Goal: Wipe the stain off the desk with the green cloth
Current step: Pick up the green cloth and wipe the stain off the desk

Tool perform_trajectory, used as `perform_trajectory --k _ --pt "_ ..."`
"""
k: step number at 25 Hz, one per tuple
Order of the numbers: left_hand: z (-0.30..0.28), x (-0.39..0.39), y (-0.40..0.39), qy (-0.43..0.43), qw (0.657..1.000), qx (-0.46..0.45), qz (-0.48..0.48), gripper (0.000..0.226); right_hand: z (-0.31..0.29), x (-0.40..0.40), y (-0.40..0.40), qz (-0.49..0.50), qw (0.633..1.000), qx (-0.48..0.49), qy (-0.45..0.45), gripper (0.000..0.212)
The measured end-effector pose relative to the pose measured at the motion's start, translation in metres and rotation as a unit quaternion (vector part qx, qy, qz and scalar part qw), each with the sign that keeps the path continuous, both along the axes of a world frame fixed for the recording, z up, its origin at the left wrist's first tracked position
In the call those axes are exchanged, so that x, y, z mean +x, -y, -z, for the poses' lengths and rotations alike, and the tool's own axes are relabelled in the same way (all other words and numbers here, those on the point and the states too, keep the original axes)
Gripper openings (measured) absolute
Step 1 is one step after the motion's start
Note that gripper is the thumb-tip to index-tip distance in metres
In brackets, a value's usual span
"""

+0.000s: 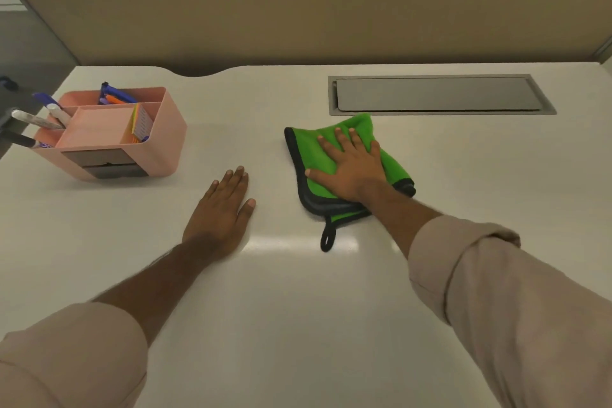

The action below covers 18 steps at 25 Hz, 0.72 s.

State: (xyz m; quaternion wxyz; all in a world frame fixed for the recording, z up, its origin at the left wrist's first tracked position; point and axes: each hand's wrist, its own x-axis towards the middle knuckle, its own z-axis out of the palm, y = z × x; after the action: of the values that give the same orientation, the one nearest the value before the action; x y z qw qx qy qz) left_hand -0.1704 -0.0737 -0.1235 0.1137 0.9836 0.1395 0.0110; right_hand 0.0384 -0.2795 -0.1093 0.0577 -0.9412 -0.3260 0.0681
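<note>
Now pressing flat: right hand (pixel 352 172), grip spread wide over green cloth (pixel 323 156); left hand (pixel 220 219) open, bracing on desk (pixel 298 308) alongside. Best kept under even pressure, rubbing in short overlapping passes; stain hidden.

Head-worn camera looks steeply down, close over the desk (pixel 298 308).

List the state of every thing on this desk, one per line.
green cloth: folded, flat on the desk, pressed under the right hand
right hand: open, palm down on the cloth
left hand: open, flat on the bare desk
pink organizer: upright, holding pens
cable hatch: lid shut
</note>
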Motion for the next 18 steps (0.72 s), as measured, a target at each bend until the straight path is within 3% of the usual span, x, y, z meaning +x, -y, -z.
perform_trajectory --k 5,10,13,18 --pt "0.000 0.000 0.000 0.003 1.000 0.000 0.003 0.059 0.000 0.027 0.073 0.140 0.990 -0.016 0.010 0.090" --pt "0.001 0.000 0.005 0.001 1.000 0.021 -0.002 0.060 0.001 -0.031 0.095 0.184 0.983 -0.011 0.007 0.088" --pt "0.002 0.002 0.005 0.009 1.000 0.030 -0.005 0.061 0.001 -0.086 0.070 0.149 0.989 0.007 -0.002 0.092" --pt "0.000 -0.001 0.006 0.005 0.999 0.036 -0.006 0.063 0.005 -0.163 0.050 0.001 0.999 0.033 -0.006 0.091"
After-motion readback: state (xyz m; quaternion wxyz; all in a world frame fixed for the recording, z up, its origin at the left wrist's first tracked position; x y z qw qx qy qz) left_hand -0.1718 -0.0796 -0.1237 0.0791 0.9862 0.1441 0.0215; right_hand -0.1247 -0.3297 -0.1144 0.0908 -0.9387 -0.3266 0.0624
